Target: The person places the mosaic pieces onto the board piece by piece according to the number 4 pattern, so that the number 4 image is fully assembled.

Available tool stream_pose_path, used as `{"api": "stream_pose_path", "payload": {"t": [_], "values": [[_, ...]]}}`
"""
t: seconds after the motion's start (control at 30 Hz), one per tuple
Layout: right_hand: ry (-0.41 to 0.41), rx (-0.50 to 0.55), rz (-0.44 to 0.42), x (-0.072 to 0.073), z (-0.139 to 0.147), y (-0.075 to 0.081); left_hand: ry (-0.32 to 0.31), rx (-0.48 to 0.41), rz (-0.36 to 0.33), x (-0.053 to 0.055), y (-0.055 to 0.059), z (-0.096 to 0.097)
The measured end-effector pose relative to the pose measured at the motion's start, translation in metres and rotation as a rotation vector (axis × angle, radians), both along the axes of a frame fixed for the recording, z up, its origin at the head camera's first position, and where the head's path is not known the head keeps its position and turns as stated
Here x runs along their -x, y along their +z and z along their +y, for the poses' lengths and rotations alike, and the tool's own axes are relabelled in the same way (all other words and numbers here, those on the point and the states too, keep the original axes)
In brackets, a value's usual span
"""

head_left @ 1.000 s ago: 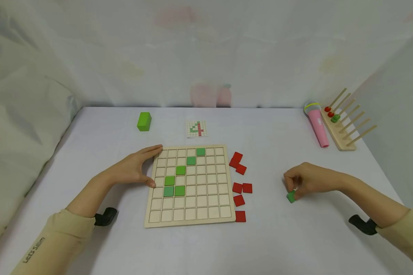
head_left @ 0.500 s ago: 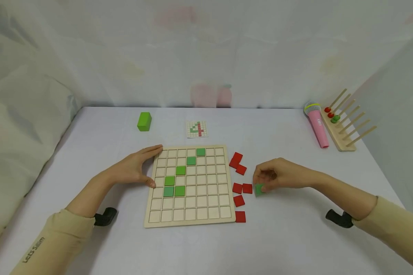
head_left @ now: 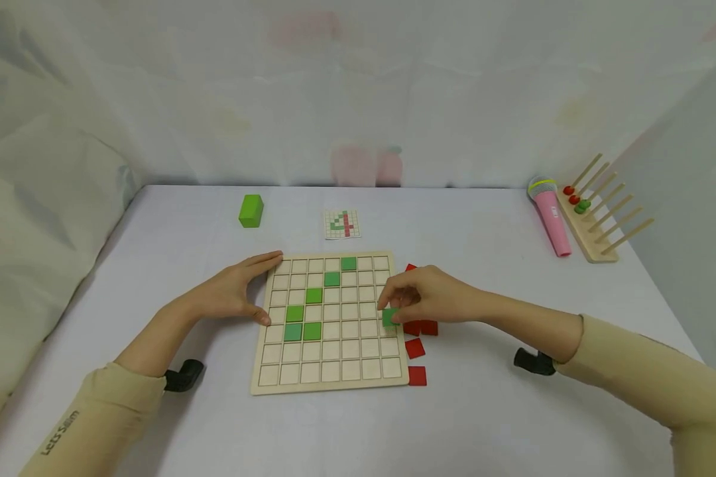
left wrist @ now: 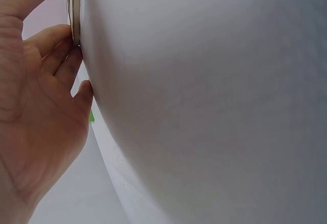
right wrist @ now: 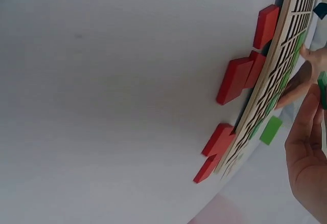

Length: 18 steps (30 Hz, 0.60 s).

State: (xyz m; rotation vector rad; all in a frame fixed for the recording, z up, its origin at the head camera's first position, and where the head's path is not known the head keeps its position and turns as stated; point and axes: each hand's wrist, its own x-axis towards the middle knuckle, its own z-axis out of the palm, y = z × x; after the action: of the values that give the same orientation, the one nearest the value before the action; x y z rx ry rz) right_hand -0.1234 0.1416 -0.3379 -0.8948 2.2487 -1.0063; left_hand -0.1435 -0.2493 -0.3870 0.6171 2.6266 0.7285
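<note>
A wooden grid board lies on the table, with several green square tiles set in its cells, most in a slanting line. My left hand rests against the board's left edge, thumb and fingers spread; the left wrist view shows those fingers touching the board's rim. Above the board's right side, my right hand pinches a green tile between thumb and fingers. Several red square tiles lie along the board's right edge, some partly hidden by the right hand.
Behind the board lie a small pattern card and a green block. At the far right are a pink toy microphone and a wooden peg rack with red and green beads. A fabric wall stands behind the table.
My right hand has carried the green tile leftward from the table at the right, past the red tiles, to over the board. The left hand has stayed at the board's edge.
</note>
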Motion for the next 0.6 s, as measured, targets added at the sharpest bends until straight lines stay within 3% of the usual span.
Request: {"api": "stream_pose_path", "payload": {"t": [0.27, 0.6], "values": [[0.001, 0.012, 0.031, 0.007, -0.027, -0.003, 0.008, 0.002, -0.004, 0.0, 0.001, 0.0], [-0.003, 0.107, -0.008, 0.016, -0.057, -0.008, 0.008, 0.006, -0.011, 0.001, 0.0, 0.0]]}}
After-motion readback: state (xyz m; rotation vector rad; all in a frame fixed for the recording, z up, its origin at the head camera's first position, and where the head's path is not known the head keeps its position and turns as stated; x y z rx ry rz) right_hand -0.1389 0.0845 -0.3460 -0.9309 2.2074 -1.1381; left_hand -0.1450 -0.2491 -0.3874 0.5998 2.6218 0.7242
